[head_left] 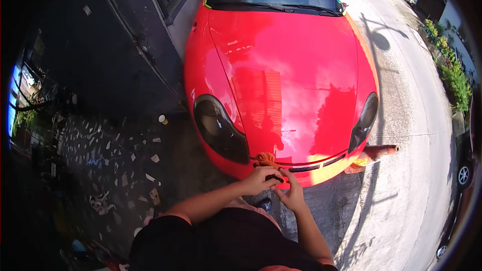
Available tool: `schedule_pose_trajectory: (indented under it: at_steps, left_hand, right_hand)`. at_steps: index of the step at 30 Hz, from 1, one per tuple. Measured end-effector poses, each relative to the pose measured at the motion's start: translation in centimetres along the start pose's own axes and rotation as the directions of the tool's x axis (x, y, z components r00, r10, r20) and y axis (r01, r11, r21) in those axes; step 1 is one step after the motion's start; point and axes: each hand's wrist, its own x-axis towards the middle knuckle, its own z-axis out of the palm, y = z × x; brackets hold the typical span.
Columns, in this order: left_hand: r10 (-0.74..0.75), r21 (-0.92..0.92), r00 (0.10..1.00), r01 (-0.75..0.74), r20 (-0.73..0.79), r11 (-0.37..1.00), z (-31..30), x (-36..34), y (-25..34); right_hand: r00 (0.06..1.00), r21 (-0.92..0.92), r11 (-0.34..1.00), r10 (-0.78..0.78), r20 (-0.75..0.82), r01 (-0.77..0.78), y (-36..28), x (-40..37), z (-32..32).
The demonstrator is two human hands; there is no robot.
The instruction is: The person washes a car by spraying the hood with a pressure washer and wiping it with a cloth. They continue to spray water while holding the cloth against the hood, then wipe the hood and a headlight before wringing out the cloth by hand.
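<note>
A red car (pixel 296 70) faces me, its hood filling the middle of the view. At its front edge my left hand (pixel 258 180) has its fingers wrapped round a small black object (pixel 274 177). An orange cloth (pixel 266 159) lies just beyond these fingers, against the front of the hood; whether the hand grips it too cannot be made out. My right hand (pixel 291 194) is close on the right, its bent fingers touching the black object. Dark headlights (pixel 219 123) flank the hood.
A dark wall (pixel 115 35) runs along the car's left side. On the patterned floor at the left stands a small cup (pixel 162 119). A reddish-brown bottle-like object (pixel 384 150) is beside the right headlight. Plants (pixel 454 78) line the concrete road.
</note>
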Motion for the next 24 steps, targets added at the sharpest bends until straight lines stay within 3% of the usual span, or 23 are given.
schedule_pose_trajectory:
  at_steps: [3,4,9,12,15,18,21,23,24]
  left_hand:
    - [0.21,0.387,0.974,-0.163,-0.081,0.908,-5.1,0.4,0.7]
    - [0.198,0.395,0.975,-0.145,-0.096,0.907,-7.0,0.4,1.3]
    - [0.163,0.431,0.971,-0.073,-0.177,0.899,-15.9,-0.7,1.0]
    - [0.316,0.378,0.904,-0.196,-0.289,0.905,-19.6,-0.4,-0.1]
    - [0.202,0.127,0.894,-0.164,-0.401,0.978,-21.5,0.5,-1.5]
    - [0.061,0.048,0.935,-0.047,-0.349,0.998,-24.2,1.4,-2.2]
    - [-0.156,-0.087,0.975,0.144,-0.156,0.986,-27.6,2.6,-1.7]
    - [-0.078,-0.016,0.98,0.077,-0.183,0.997,-28.0,3.3,-2.6]
    - [-0.04,0.02,0.98,0.044,-0.196,0.999,-28.3,3.4,-3.0]
  right_hand:
    - [0.989,-0.033,0.996,-0.081,0.121,0.086,1.0,4.4,3.3]
    - [0.983,-0.064,0.994,-0.076,0.167,0.088,1.2,5.3,4.2]
    - [0.983,0.063,0.987,-0.157,0.095,0.151,-5.3,12.4,7.4]
    - [0.978,0.079,0.99,-0.132,0.161,0.121,-7.7,15.6,9.3]
    - [0.979,0.182,0.976,0.087,0.186,-0.121,-5.5,17.7,12.4]
    - [0.972,-0.075,0.996,0.073,0.225,-0.058,-7.8,21.7,13.1]
    - [0.987,-0.143,0.99,0.007,0.161,0.016,-7.1,24.0,14.3]
    - [0.984,-0.158,0.987,-0.002,0.177,0.031,-7.5,24.7,15.0]
    - [0.987,-0.082,0.996,-0.031,0.157,0.045,-7.7,24.8,15.9]
